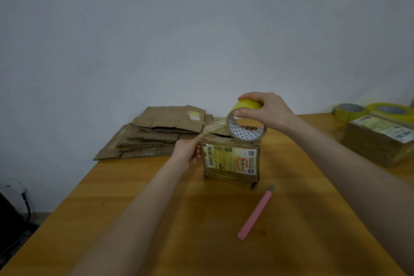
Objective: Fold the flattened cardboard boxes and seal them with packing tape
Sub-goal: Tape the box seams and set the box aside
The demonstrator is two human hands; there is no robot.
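A small folded cardboard box [230, 163] with a shipping label stands in the middle of the wooden table [156, 219]. My right hand [266, 110] grips a yellow roll of packing tape [244, 123] just above the box's top. A clear strip of tape [214, 126] stretches from the roll to the left. My left hand [189, 151] pinches the strip's free end at the box's upper left corner.
A pile of flattened cardboard boxes [156, 132] lies at the table's far left. A pink utility knife [256, 213] lies in front of the box. At the far right sit a taped box [378, 141] and two more tape rolls [374, 111].
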